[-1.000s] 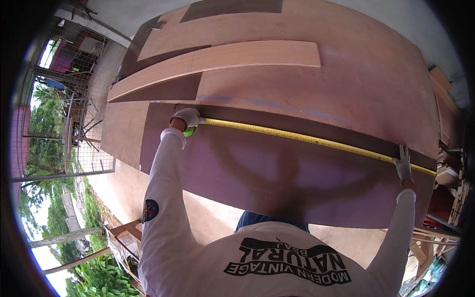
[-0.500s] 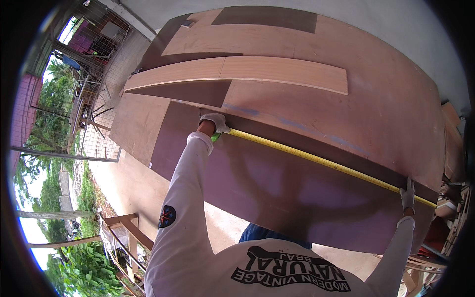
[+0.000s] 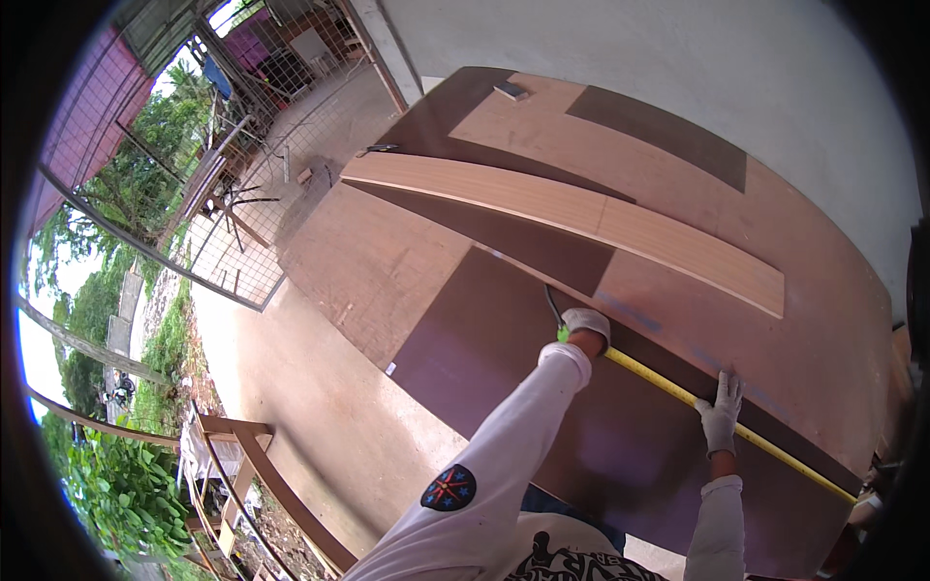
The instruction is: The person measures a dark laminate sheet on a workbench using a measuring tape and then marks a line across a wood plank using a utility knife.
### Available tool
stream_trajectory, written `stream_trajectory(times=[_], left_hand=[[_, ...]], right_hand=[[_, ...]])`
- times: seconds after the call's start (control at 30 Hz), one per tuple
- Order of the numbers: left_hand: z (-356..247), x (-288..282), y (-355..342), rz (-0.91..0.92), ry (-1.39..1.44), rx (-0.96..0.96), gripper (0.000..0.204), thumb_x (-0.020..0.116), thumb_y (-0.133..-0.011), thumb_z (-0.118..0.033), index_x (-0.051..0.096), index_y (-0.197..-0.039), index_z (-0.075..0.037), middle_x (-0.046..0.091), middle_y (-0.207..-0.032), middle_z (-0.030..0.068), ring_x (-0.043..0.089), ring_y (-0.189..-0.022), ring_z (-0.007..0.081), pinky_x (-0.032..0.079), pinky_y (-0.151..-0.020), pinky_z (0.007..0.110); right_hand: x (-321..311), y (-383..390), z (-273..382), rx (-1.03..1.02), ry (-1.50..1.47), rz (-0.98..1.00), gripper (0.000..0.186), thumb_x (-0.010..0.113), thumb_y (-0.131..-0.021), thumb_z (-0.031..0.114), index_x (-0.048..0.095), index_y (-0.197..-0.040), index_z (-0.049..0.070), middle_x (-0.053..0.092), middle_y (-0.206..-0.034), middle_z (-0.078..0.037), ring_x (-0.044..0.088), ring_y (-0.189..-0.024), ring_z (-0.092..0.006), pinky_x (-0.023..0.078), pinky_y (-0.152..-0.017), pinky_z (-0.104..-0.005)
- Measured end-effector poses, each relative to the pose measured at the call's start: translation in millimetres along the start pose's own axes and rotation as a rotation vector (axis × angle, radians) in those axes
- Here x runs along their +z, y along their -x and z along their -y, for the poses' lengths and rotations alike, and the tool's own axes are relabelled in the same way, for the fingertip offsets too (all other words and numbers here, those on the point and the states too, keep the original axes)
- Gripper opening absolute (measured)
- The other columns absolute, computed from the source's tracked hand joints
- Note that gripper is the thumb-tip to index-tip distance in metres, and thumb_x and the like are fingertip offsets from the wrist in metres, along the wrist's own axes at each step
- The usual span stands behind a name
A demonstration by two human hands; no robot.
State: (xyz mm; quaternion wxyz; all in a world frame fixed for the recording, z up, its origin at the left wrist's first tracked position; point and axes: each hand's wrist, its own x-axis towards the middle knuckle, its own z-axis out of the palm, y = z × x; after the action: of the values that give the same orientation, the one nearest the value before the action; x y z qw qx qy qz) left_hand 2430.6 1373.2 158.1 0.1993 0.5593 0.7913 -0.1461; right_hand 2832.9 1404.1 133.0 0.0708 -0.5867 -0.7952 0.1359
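Left hand [image 3: 588, 327]: one, in a pale glove, clenched around the case of a tape measure [image 3: 563, 333]; green shows at the left of the grip, the rest of the case being hidden by the hand.

Tape blade [image 3: 659, 382]: one, yellow, drawn out straight from the left hand to the right end of the dark board, lying along the board's far side.

Right hand [image 3: 720, 414]: one, gloved, grasping nothing; fingers spread and pointing to the far side, laid over the blade between the case and the board's right end (how firmly it presses, one cannot tell).

Dark board [image 3: 465, 334]: one, long, smooth, with a purplish sheen, beneath both hands; a small white label [image 3: 390, 369] at its near left corner.

Worktop [image 3: 823, 339]: one, broad, brown, beyond the board.

Plank [image 3: 542, 199]: one, long, light wood, lying on the far part of the worktop, with a dark panel [image 3: 552, 252] showing at its near side.

Small block [image 3: 511, 91]: one, far left of the worktop.

Wire fence [image 3: 232, 266]: left side, with greenery [image 3: 126, 494] beyond.

Wall [image 3: 697, 58]: plain, grey, far side.
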Motion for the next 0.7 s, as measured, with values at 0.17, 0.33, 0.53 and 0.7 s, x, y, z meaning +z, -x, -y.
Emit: stream_trajectory(times=[0.17, 0.33, 0.53, 0.7], left_hand=[[-10, -3, -29, 0.045, 0.059, 0.041, 0.031, 0.067, -0.099, -0.027, 0.079, -0.126, -0.019, 0.076, -0.129, 0.0070, 0.074, -0.114, 0.0349, 0.058, -0.081, 0.060], [-13, -25, -12, 0.149, 0.115, 0.149, 0.035, 0.060, -0.104, -0.032, 0.076, -0.133, -0.020, 0.066, -0.147, 0.0045, 0.064, -0.134, 0.0311, 0.055, -0.096, 0.055], [-7, -32, -9, 0.140, 0.080, 0.209, 0.039, 0.068, -0.096, -0.035, 0.077, -0.128, -0.015, 0.073, -0.134, 0.0135, 0.070, -0.124, 0.0348, 0.057, -0.098, 0.053], [12, -32, -16, 0.136, 0.039, 0.308, 0.045, 0.071, -0.090, -0.047, 0.080, -0.121, -0.015, 0.075, -0.129, 0.0142, 0.072, -0.118, 0.0333, 0.056, -0.100, 0.046]], right_hand=[[42, -39, 193, -0.139, 0.020, -0.012, 0.103, 0.090, -0.074, 0.038, 0.040, -0.162, 0.020, 0.031, -0.166, -0.027, 0.027, -0.153, -0.0513, 0.026, -0.123, -0.0651], [68, -57, 230, -0.053, 0.046, -0.048, 0.097, 0.090, -0.071, 0.043, 0.049, -0.157, 0.024, 0.034, -0.167, -0.022, 0.026, -0.157, -0.0463, 0.027, -0.123, -0.0640], [50, -54, 229, -0.041, 0.005, 0.002, 0.097, 0.090, -0.072, 0.041, 0.047, -0.158, 0.025, 0.032, -0.168, -0.019, 0.025, -0.157, -0.0445, 0.025, -0.126, -0.0593], [41, -53, 236, -0.013, 0.007, 0.086, 0.102, 0.087, -0.076, 0.041, 0.037, -0.164, 0.027, 0.025, -0.172, -0.021, 0.019, -0.160, -0.0435, 0.022, -0.127, -0.0588]])
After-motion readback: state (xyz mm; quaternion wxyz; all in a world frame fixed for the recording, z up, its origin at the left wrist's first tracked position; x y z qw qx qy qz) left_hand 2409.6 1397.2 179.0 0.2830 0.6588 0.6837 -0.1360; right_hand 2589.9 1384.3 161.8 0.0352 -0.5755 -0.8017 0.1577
